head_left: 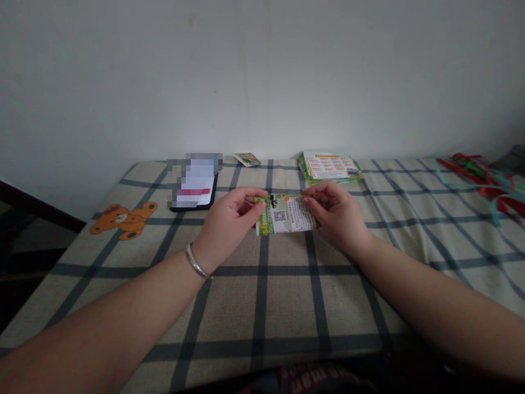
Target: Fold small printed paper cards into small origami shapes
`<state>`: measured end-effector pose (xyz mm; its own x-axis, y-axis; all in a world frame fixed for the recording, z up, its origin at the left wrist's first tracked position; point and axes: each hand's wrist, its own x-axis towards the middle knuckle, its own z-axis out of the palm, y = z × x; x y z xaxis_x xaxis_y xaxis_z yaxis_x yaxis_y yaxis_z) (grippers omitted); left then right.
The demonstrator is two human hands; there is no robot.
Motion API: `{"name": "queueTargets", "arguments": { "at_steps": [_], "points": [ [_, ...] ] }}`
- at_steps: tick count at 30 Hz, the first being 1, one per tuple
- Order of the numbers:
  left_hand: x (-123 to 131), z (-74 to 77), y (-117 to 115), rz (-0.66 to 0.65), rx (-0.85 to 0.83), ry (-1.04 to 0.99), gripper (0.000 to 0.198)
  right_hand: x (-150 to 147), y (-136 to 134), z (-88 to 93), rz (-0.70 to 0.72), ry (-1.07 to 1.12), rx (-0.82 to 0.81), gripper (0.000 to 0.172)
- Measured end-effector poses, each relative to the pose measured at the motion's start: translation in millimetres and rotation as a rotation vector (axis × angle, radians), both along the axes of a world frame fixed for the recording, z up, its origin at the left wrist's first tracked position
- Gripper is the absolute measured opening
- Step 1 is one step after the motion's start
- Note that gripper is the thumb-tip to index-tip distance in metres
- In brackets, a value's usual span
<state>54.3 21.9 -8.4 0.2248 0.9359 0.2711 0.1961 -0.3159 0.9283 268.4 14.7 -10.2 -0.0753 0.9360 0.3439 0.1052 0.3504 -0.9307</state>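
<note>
The left end of a green-and-white printed paper (283, 216) was pinched between the thumb and fingers of the left hand (227, 216). The paper was held over the checked cloth (229, 306), its long axis running left to right, nearly level, its printed face turned to view. Its right end was gripped likewise by the right hand (344, 219).

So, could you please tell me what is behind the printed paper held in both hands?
Beyond the printed paper, the checked cloth and a stack of cards show; whatever the paper directly covers cannot be seen.
</note>
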Motion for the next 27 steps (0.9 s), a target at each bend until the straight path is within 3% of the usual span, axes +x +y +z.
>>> {"name": "queueTargets", "arguments": {
  "at_steps": [4, 9, 18, 27],
  "points": [
    [-1.5, -2.5, 2.7, 0.008, 0.006, 0.066, 0.024, 5.1, 2.1, -3.7, -0.065, -0.252, 0.040, 0.012],
    [-5.8, -2.0, 6.2, 0.041, 0.083, 0.352, 0.018, 10.3, 3.9, -2.8, -0.084, -0.588, 0.022, 0.011],
    [-9.1, 2.0, 10.8, 0.042, 0.266, 0.705, 0.011, 5.7, 4.8, 1.4, -0.047, -0.818, 0.135, 0.004],
    [-9.0, 3.4, 10.6, 0.016, 0.410, 0.875, 0.013, 4.4, 5.7, 3.6, -0.091, -0.944, 0.124, 0.008]
  ]
}}
